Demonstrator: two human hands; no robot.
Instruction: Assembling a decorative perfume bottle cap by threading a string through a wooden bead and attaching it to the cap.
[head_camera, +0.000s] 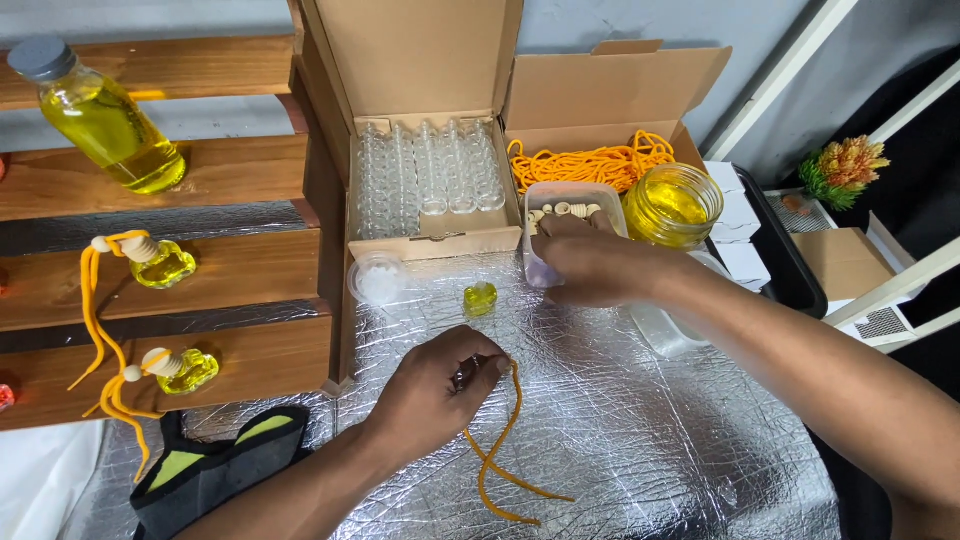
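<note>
- left hand (432, 390) fingers curled, pinching the top of an orange cord (497, 455) with a small dark piece at the fingertips, can't tell what; cord trails loose toward the viewer over the silver foil mat (640, 440), held up so the end is handy
- right hand (590, 265) reaches into a clear plastic tub (570, 195) of wooden caps (563, 210); fingers bent down, fingertips hidden, can't tell if pinching
- small yellow-filled bottle (480, 298) stands on the mat between the hands, close for reach
- behind: box of empty glass bottles (430, 175), box of orange cord bundle (590, 165), open jar of yellow liquid (672, 205)
- left: wooden shelves (230, 265) showing finished bottles with cords (160, 262)
</note>
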